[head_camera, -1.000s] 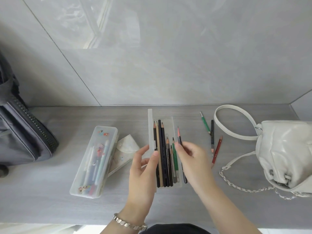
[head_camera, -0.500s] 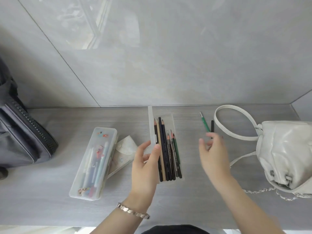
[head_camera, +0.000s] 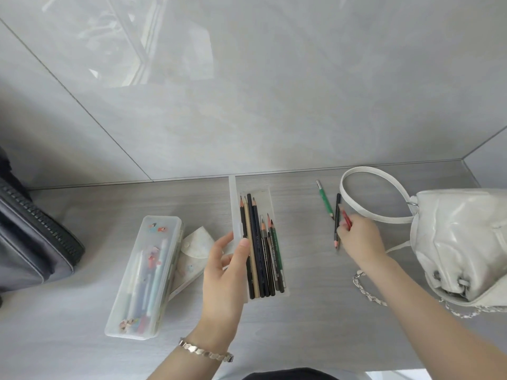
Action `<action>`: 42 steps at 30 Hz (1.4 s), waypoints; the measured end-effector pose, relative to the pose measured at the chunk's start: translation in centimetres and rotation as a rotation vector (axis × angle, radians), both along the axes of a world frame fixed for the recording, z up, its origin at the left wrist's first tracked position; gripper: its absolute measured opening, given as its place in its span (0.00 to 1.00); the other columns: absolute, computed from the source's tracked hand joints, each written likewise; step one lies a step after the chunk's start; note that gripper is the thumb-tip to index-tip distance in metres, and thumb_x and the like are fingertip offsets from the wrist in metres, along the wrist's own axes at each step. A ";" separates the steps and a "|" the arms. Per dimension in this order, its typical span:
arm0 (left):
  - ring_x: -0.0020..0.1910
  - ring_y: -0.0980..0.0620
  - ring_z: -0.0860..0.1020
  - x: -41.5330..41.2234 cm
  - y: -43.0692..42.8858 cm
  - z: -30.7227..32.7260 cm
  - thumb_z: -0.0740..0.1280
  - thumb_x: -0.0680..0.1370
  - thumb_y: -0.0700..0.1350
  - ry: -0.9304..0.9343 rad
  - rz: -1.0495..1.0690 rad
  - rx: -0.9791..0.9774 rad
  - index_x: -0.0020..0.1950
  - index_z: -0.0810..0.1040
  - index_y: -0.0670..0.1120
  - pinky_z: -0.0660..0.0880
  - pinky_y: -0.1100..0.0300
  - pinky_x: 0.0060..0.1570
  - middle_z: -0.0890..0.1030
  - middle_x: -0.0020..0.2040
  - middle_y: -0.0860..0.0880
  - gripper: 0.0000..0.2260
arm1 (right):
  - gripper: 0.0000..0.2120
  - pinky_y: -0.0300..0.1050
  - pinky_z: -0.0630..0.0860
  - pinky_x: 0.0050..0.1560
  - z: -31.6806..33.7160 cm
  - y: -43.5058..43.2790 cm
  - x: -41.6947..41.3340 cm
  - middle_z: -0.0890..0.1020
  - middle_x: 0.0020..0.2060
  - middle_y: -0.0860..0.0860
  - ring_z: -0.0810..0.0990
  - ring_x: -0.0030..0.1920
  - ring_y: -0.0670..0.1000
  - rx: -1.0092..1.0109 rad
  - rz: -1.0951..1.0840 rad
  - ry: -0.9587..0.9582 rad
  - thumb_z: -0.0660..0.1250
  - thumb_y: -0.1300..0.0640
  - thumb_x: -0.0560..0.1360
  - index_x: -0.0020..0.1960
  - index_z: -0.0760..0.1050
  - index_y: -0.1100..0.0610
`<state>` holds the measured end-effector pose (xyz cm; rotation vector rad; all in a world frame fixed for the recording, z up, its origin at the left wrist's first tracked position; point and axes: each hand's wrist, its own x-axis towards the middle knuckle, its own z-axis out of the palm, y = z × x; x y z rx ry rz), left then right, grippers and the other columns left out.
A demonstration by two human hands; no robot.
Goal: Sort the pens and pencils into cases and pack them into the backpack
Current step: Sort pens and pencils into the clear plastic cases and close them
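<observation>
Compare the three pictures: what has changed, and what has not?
The right hand left the open case, moved right and now pinches the red pencil. The left hand keeps holding the open case; the green pencil, black pencil, pen case, backpack and handbag stayed put.

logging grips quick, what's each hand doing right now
Left hand: grips the open clear plastic pencil case by its side.
Right hand: pinches the thin red pencil.
</observation>
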<state>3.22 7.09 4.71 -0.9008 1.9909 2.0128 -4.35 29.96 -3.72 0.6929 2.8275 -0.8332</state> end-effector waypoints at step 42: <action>0.42 0.54 0.83 0.5 0.0 -0.1 0.66 0.74 0.52 0.082 -0.047 0.059 0.57 0.74 0.57 0.76 0.64 0.38 0.83 0.47 0.46 0.12 | 0.10 0.39 0.72 0.40 6.8 -8.8 2.7 0.73 0.29 0.47 0.75 0.29 0.43 -0.851 -0.101 0.172 0.57 0.60 0.79 0.49 0.78 0.57</action>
